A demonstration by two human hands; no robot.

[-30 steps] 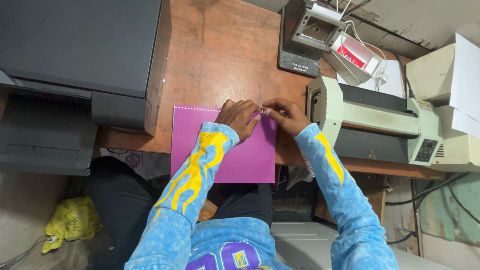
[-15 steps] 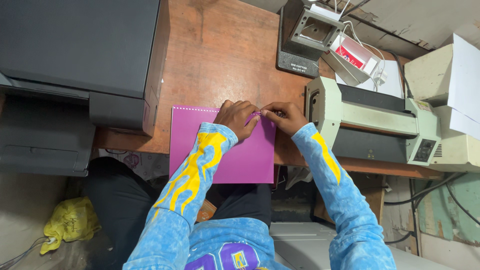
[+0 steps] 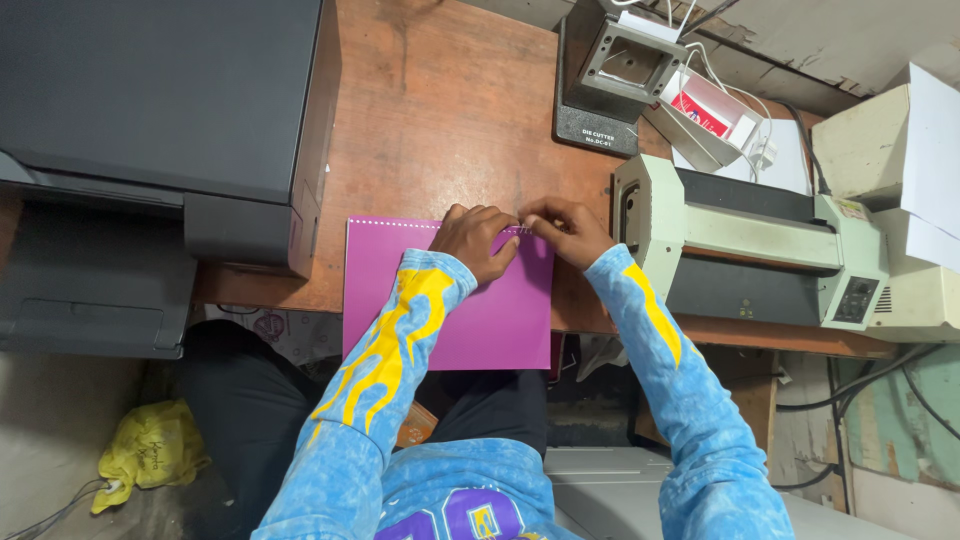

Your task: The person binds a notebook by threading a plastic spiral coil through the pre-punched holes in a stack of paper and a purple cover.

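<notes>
- Little is seen to have moved since the earlier frames: the purple booklet [image 3: 450,300] has drifted slightly to the left on the wooden table [image 3: 440,120], and both hands are kept at its top edge.
- The booklet is laid flat at the table's front edge, its lower part hanging over the lap, between the dark printer [image 3: 150,110] and the pale laminator [image 3: 750,240].
- A row of white binding teeth [image 3: 400,223] is seen along the top edge.
- The booklet is judged light and thin, with a smooth cover that could slide; the bound edge looks like the stiffest place for a hold.
- The left hand [image 3: 480,240] is pressed on the cover near the top right corner, fingers curled and close together.
- The right hand [image 3: 565,228] is pinched narrowly at the same corner, touching the binding; what lies between its fingertips cannot be told.
- A grey die cutter [image 3: 610,80] is set well apart at the table's back.
</notes>
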